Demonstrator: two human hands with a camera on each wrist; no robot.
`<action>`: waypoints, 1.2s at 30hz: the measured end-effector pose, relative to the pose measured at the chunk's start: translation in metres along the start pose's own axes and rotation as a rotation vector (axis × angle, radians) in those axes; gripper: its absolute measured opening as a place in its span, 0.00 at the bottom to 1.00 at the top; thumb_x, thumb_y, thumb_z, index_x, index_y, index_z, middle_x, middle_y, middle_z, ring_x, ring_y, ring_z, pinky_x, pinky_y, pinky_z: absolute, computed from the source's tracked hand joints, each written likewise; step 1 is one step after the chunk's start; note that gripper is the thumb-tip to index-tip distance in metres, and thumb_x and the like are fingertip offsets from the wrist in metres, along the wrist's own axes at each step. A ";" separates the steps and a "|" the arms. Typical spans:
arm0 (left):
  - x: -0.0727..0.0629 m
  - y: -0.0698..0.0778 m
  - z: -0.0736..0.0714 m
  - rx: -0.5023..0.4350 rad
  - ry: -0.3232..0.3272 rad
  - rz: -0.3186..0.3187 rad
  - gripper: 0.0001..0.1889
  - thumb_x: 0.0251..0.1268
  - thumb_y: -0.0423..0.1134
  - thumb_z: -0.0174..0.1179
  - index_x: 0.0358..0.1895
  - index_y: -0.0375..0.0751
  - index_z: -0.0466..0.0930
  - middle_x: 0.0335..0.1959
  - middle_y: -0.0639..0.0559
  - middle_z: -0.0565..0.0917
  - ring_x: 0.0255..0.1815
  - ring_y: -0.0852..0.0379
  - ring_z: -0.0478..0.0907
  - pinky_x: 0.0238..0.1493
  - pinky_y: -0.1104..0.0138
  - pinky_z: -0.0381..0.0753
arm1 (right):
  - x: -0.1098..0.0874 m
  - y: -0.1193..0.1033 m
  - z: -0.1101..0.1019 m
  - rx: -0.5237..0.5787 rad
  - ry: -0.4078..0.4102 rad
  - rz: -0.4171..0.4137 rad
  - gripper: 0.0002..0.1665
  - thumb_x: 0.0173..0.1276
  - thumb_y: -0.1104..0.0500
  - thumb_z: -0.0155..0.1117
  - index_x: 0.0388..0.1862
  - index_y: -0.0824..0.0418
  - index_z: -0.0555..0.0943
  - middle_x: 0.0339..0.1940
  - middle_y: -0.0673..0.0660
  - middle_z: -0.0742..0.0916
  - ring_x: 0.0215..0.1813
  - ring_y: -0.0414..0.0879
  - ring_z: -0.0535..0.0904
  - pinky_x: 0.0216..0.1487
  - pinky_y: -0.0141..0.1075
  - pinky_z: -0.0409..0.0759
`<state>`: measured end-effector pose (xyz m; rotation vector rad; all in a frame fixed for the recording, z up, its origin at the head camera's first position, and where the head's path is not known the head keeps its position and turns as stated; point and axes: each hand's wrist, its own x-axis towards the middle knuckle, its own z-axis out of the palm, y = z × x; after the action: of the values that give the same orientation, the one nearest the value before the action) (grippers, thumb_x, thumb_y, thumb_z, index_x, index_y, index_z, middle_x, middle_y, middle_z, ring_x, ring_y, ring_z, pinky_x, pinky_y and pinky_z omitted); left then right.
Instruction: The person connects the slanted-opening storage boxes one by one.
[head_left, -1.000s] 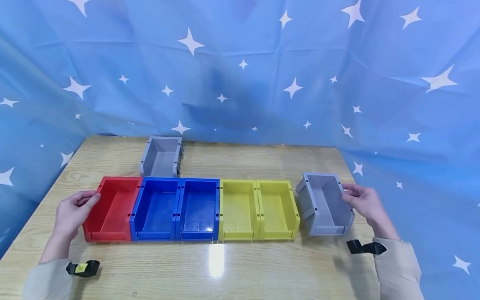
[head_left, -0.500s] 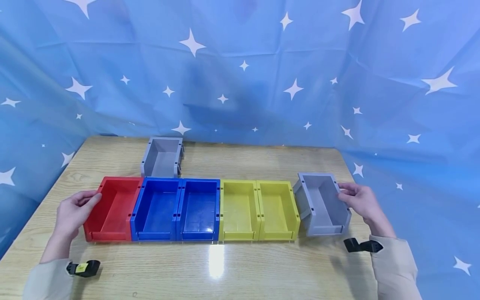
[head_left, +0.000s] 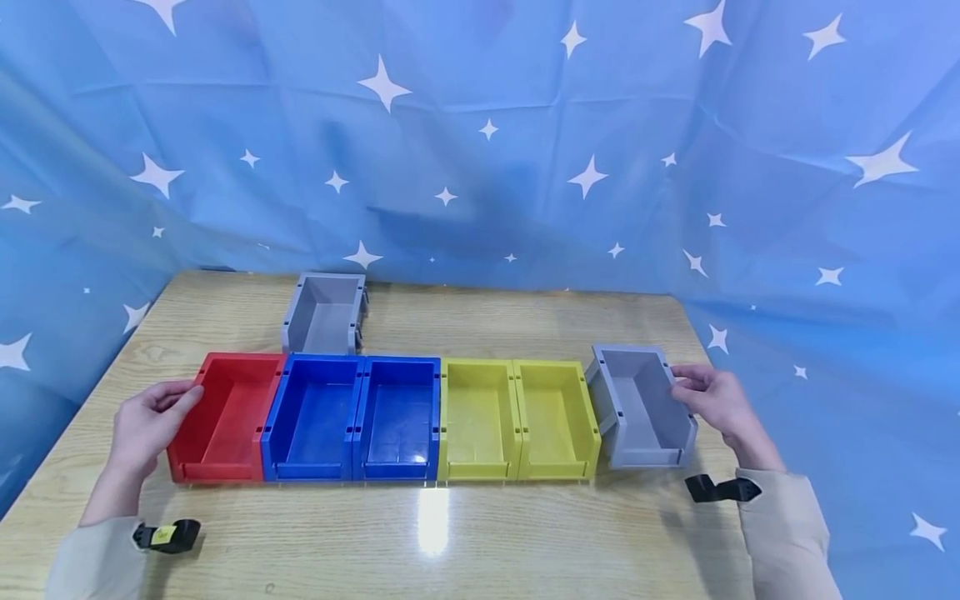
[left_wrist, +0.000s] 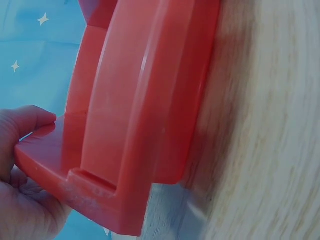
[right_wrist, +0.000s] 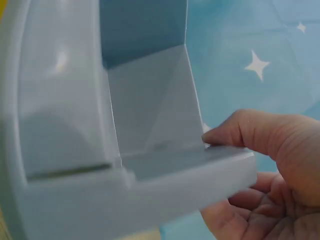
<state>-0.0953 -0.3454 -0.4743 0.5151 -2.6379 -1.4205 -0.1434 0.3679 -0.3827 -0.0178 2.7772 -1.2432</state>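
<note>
My left hand (head_left: 150, 425) grips the left side wall of a red storage bin (head_left: 229, 417), thumb inside and fingers outside, as the left wrist view shows. On the right, my right hand (head_left: 722, 406) pinches the right wall of a grey storage bin (head_left: 645, 404), its thumb over the rim. That grey bin stands slightly turned beside the right-hand yellow bin (head_left: 553, 417), close to its side. Between red and grey run two blue bins (head_left: 315, 417) and two yellow ones, side by side in a row with their low fronts toward me.
A second grey bin (head_left: 326, 312) stands behind the row, near the red and blue bins. The wooden table (head_left: 322, 542) carries everything. A blue star-patterned cloth (head_left: 480, 167) hangs behind and around the table.
My right hand has moved left with the grey bin, bringing it nearer the yellow bins. The left hand and the rest of the row have stayed put.
</note>
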 end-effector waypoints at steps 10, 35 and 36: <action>-0.009 0.021 0.000 0.018 -0.005 0.008 0.29 0.67 0.49 0.54 0.57 0.24 0.70 0.30 0.73 0.72 0.27 0.78 0.70 0.27 0.79 0.76 | -0.006 -0.016 0.009 -0.229 0.230 -0.312 0.27 0.64 0.60 0.63 0.59 0.72 0.72 0.50 0.69 0.81 0.47 0.49 0.78 0.43 0.40 0.78; 0.015 -0.029 0.004 0.037 0.020 0.013 0.31 0.63 0.57 0.55 0.57 0.31 0.73 0.36 0.62 0.78 0.31 0.73 0.73 0.27 0.77 0.77 | -0.005 -0.032 0.058 -0.597 -0.034 -0.497 0.43 0.66 0.40 0.56 0.75 0.52 0.55 0.77 0.58 0.46 0.75 0.53 0.31 0.65 0.65 0.29; 0.015 -0.029 0.003 0.034 0.019 0.014 0.32 0.63 0.57 0.55 0.57 0.31 0.73 0.37 0.61 0.78 0.31 0.73 0.73 0.28 0.77 0.77 | -0.005 -0.032 0.059 -0.610 -0.029 -0.502 0.44 0.66 0.40 0.56 0.75 0.53 0.55 0.77 0.58 0.47 0.76 0.52 0.31 0.65 0.65 0.29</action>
<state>-0.1027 -0.3626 -0.5014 0.5106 -2.6502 -1.3620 -0.1342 0.3028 -0.3972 -0.8028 3.1032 -0.3810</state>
